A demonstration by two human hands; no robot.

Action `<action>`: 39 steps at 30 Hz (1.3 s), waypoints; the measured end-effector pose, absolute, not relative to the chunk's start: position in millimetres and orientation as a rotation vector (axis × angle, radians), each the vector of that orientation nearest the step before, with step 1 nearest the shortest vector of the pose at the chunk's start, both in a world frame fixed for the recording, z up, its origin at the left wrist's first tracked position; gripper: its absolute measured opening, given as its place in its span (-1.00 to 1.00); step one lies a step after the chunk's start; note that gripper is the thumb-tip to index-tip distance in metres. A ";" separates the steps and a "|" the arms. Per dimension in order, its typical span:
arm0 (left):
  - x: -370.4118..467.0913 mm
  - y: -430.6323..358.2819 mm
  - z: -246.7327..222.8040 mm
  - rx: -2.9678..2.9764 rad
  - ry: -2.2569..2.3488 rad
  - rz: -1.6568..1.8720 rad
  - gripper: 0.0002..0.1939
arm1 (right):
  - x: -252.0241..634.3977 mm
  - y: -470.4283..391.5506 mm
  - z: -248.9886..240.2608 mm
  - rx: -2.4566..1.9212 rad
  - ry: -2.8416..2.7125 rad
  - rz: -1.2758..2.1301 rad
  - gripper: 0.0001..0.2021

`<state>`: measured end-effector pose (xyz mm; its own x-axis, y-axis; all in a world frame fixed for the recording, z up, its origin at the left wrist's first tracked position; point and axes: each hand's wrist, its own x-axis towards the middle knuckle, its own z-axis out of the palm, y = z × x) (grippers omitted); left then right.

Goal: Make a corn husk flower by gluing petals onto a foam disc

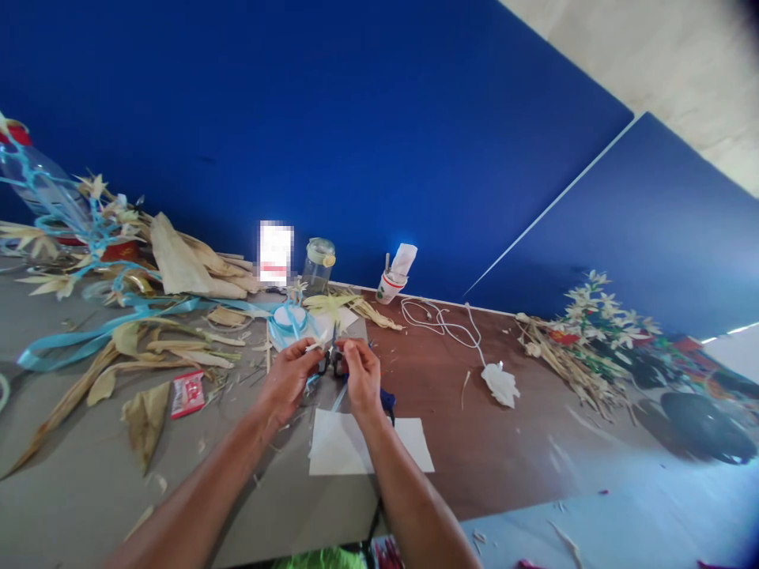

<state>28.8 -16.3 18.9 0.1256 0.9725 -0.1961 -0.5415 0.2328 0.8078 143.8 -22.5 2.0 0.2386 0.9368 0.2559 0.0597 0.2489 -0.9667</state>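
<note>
My left hand [295, 370] and my right hand [361, 370] are close together over the middle of the table. In the left, thumb and fingers pinch a small pale piece of husk [319, 342]. The fingers of the right are also pressed together, and what they hold is too small to make out. A dark object between and behind the hands is partly hidden. Below the right hand, a dark blue object [388, 401] shows beside the wrist. White paper [337, 444] lies under my right forearm. Blue ribbon [281, 325] is just beyond my left hand.
Dried husks [190, 265] and a red packet [188, 393] lie to the left. Along the blue wall stand a glass jar [319, 265] and a white cup [390, 288]. A white cable [442, 320], crumpled white material [501, 385] and husk flowers [602, 316] are on the right.
</note>
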 end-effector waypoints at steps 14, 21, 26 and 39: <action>23.6 -15.1 21.9 0.859 0.830 1.092 -0.83 | 143.2 -23.4 14.9 -0.942 -0.717 1.736 -0.74; 25.0 -14.7 15.7 0.742 0.856 1.186 -0.71 | 131.8 -23.3 5.7 -0.886 -0.736 1.518 -0.78; 26.3 -15.2 11.7 0.750 0.758 1.203 -0.70 | 127.0 -21.4 -0.4 -0.878 -0.770 1.324 -0.78; 32.6 -22.4 25.3 0.678 0.726 1.138 -0.72 | 136.7 -22.9 1.5 -1.247 -1.161 0.601 -0.80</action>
<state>32.6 -22.4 25.3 0.2495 0.9548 -0.1619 -0.5491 0.2772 0.7885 136.7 -22.9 1.5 0.3539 0.8705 0.3419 0.2237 0.2762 -0.9347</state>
